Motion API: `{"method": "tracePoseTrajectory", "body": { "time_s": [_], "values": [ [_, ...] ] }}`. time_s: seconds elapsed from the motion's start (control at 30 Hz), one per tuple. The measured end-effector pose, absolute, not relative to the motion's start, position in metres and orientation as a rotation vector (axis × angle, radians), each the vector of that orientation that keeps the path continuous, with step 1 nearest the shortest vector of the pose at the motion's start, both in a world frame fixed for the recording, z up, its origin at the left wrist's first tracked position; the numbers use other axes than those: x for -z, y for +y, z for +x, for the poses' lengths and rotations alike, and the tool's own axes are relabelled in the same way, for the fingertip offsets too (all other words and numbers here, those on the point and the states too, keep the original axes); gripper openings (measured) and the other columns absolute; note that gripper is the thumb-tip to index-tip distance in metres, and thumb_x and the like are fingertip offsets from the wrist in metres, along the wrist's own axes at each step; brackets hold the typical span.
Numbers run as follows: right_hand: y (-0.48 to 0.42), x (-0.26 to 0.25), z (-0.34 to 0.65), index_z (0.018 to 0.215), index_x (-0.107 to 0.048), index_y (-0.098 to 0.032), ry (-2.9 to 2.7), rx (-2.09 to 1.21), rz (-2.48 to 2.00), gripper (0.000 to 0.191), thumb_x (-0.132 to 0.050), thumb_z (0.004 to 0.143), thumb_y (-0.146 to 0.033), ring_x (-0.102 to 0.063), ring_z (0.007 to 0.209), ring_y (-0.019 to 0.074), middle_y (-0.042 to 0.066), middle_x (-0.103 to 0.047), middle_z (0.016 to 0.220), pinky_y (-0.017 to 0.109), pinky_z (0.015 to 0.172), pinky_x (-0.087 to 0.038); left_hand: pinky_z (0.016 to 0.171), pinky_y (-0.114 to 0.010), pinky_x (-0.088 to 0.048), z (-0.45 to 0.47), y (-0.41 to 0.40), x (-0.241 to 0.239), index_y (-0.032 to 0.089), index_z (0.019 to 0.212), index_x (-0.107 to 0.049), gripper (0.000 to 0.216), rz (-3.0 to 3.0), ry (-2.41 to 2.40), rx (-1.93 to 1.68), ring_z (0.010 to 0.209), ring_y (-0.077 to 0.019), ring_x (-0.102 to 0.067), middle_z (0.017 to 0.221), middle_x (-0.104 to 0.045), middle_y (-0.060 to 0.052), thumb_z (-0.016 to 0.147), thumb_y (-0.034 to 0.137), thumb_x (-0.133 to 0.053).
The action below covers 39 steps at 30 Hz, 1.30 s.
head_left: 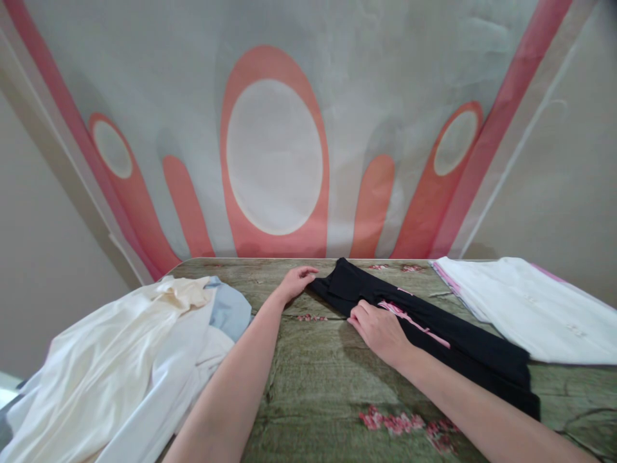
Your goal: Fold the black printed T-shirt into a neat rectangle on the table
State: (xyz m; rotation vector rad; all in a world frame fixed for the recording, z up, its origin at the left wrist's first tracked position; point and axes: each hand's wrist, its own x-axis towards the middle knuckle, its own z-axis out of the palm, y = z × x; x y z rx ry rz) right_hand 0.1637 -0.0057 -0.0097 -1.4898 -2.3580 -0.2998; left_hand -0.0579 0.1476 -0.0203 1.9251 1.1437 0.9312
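A black garment with a thin pink stripe (434, 334) lies folded long across the green cloth-covered table (313, 379), running from the far middle toward the near right. My left hand (296, 281) rests at its far corner, fingers curled onto the black fabric's edge. My right hand (376, 325) lies palm down on the garment's near edge, fingers bent and pressing the cloth beside the pink stripe.
A loose heap of white and cream garments with a pale blue piece (125, 360) covers the table's left side. A folded white garment with pink trim (525, 305) lies at the right. A grey wall hanging with salmon ovals (274, 154) stands behind the table.
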Motion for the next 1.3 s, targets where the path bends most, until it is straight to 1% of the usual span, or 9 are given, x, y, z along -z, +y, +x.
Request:
{"method": "tracePoseTrajectory", "body": {
  "time_s": [0.1,0.3,0.47,0.57,0.67,0.87,1.1,1.2,1.3],
  "values": [
    [-0.006,0.009,0.164,0.080,-0.054,-0.018,-2.385,0.301,-1.485,0.023,-0.038,0.091,-0.029,-0.055,0.067,0.0153,0.004,-0.055,0.080,0.027,0.056,-0.033,0.063,-0.023,-0.041,-0.051,0.145,0.020,0.012,0.098,-0.064,0.033,1.907,1.185,-0.965,0.064,-0.0125,-0.052,0.070,-0.060,-0.002,0.074,0.033,-0.057],
    [-0.005,0.010,0.165,0.080,-0.054,-0.019,-2.317,0.137,-1.501,0.020,-0.040,0.090,-0.030,-0.055,0.066,0.0147,0.003,-0.057,0.081,0.026,0.056,-0.035,0.059,-0.021,-0.040,-0.049,0.142,0.018,0.012,0.102,-0.062,0.032,1.923,1.201,-0.982,0.062,-0.0114,-0.052,0.069,-0.059,-0.001,0.075,0.027,-0.056],
    [-0.002,0.013,0.170,0.080,-0.053,-0.021,-2.108,-0.159,-1.435,0.017,-0.042,0.088,-0.031,-0.055,0.067,0.0141,0.001,-0.057,0.078,0.026,0.061,-0.040,0.066,-0.023,-0.042,-0.059,0.144,0.017,0.015,0.099,-0.064,0.029,2.137,1.259,-0.850,0.066,-0.0128,-0.055,0.073,-0.062,-0.001,0.073,0.027,-0.057],
    [0.005,0.015,0.178,0.083,-0.053,-0.021,-1.928,-0.231,-1.425,0.015,-0.041,0.087,-0.028,-0.054,0.069,0.0149,0.001,-0.057,0.077,0.027,0.065,-0.042,0.068,-0.024,-0.041,-0.061,0.143,0.017,0.018,0.097,-0.065,0.028,2.220,1.363,-0.800,0.068,-0.0139,-0.057,0.071,-0.063,0.000,0.072,0.030,-0.060],
    [0.015,0.021,0.190,0.087,-0.053,-0.020,-1.807,-0.233,-1.433,0.013,-0.042,0.083,-0.023,-0.055,0.073,0.0155,0.003,-0.057,0.082,0.028,0.068,-0.044,0.067,-0.024,-0.041,-0.060,0.141,0.016,0.019,0.095,-0.065,0.028,2.244,1.417,-0.790,0.067,-0.0142,-0.057,0.068,-0.063,0.001,0.070,0.032,-0.062],
    [0.023,0.031,0.203,0.087,-0.054,-0.019,-1.824,-0.228,-1.464,0.015,-0.041,0.079,-0.016,-0.055,0.073,0.0154,0.003,-0.055,0.084,0.029,0.070,-0.046,0.065,-0.023,-0.042,-0.062,0.141,0.016,0.016,0.099,-0.063,0.031,2.172,1.335,-0.852,0.064,-0.0125,-0.056,0.071,-0.063,0.000,0.072,0.031,-0.060],
    [0.015,0.029,0.198,0.090,-0.054,-0.020,-1.904,-0.103,-1.565,0.019,-0.039,0.080,-0.014,-0.056,0.078,0.0164,0.004,-0.054,0.091,0.030,0.074,-0.045,0.066,-0.023,-0.042,-0.065,0.138,0.005,0.021,0.088,-0.067,0.027,2.241,1.501,-0.724,0.068,-0.0155,-0.060,0.069,-0.066,0.001,0.061,0.023,-0.069],
    [0.015,0.028,0.197,0.092,-0.056,-0.019,-1.956,-0.003,-1.572,0.020,-0.041,0.080,-0.012,-0.056,0.081,0.0177,0.005,-0.054,0.093,0.031,0.076,-0.044,0.067,-0.023,-0.042,-0.067,0.139,0.000,0.018,0.092,-0.067,0.029,2.226,1.464,-0.714,0.070,-0.0161,-0.061,0.073,-0.068,-0.001,0.062,0.021,-0.066],
    [0.012,0.025,0.192,0.095,-0.057,-0.018,-2.029,0.090,-1.501,0.022,-0.041,0.081,-0.010,-0.055,0.083,0.0187,0.006,-0.054,0.095,0.033,0.077,-0.044,0.065,-0.023,-0.042,-0.071,0.140,-0.006,0.017,0.091,-0.068,0.027,2.179,1.617,-0.704,0.071,-0.0164,-0.061,0.078,-0.069,-0.004,0.067,0.027,-0.063]
  ]
}}
